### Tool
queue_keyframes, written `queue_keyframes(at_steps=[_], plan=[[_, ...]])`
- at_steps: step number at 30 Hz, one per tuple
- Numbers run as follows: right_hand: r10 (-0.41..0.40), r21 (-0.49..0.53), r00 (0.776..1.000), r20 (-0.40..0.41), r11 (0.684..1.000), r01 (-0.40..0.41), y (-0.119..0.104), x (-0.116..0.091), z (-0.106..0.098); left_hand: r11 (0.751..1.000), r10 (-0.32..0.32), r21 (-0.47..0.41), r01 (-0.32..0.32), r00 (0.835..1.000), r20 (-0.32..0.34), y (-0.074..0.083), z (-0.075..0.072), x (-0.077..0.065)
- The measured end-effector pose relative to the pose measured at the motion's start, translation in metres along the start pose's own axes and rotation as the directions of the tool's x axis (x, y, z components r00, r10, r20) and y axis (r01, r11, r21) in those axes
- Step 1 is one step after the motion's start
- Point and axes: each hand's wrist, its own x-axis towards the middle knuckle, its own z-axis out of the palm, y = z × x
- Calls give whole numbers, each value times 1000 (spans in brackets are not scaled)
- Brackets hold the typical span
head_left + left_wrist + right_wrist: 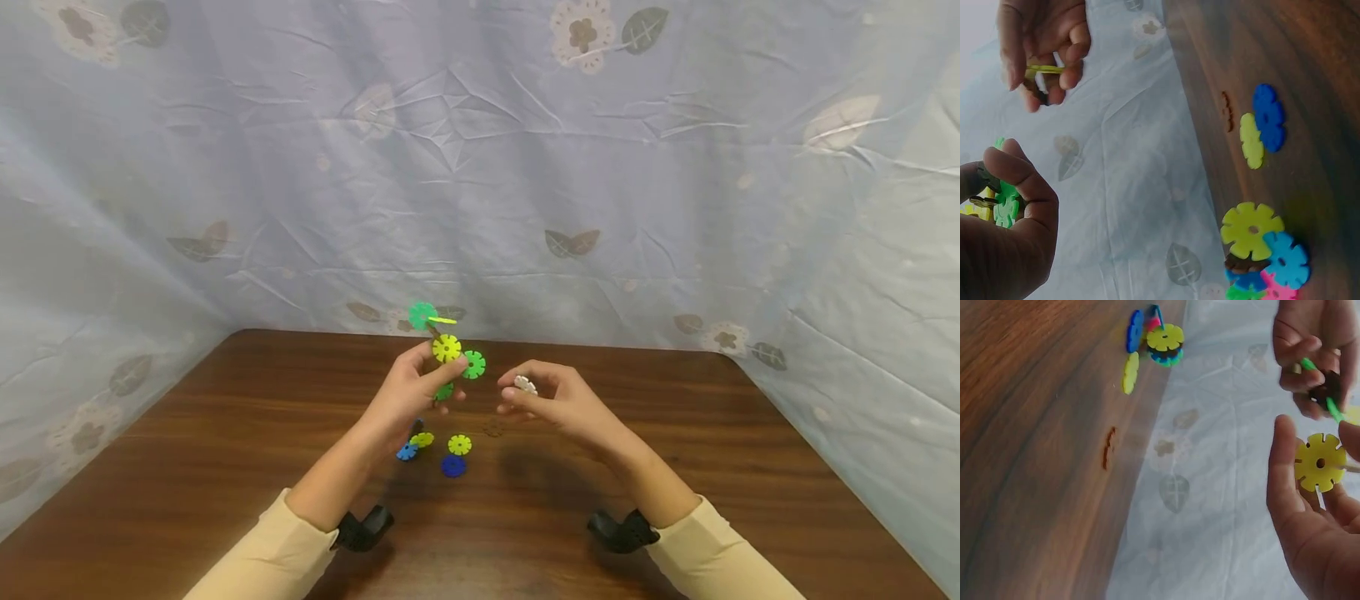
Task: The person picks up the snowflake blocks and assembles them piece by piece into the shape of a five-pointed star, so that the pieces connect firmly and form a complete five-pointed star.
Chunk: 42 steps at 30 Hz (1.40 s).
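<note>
The left hand grasps a cluster of joined green, yellow and brown discs between thumb and fingers, raised above the table. Near it but apart, the right hand pinches a white disc and a yellow disc, also in the air. Below on the tabletop lie a brown disc, a loose yellow disc beside a blue disc, and a mixed-colour pile near the left forearm.
</note>
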Motion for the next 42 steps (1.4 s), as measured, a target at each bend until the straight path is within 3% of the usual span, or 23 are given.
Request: queue_keyframes(at_steps=[12,19,23,30,36,42], plan=[[31,121,997,-75,992,-22,-5,-7,-7,1000,-8,18,7,999,54,-9,13,1],[50,127,994,-98,991,-38,-2,-7,-8,1000,-6,4,5,998,70,-10,14,1],[83,196,991,-107,979,-61,-1,-8,-9,1000,-1,-6,1,997,76,-10,14,1],[45,347,991,-128,938,2,1,-8,-4,999,-8,-44,12,997,79,-9,16,-1],[-4,369,988,-156,927,62,3,-7,2,996,3,-87,7,994,106,-7,18,-3],[-21,370,982,-188,924,91,5,-7,6,994,6,-109,4,996,92,-6,18,-3]])
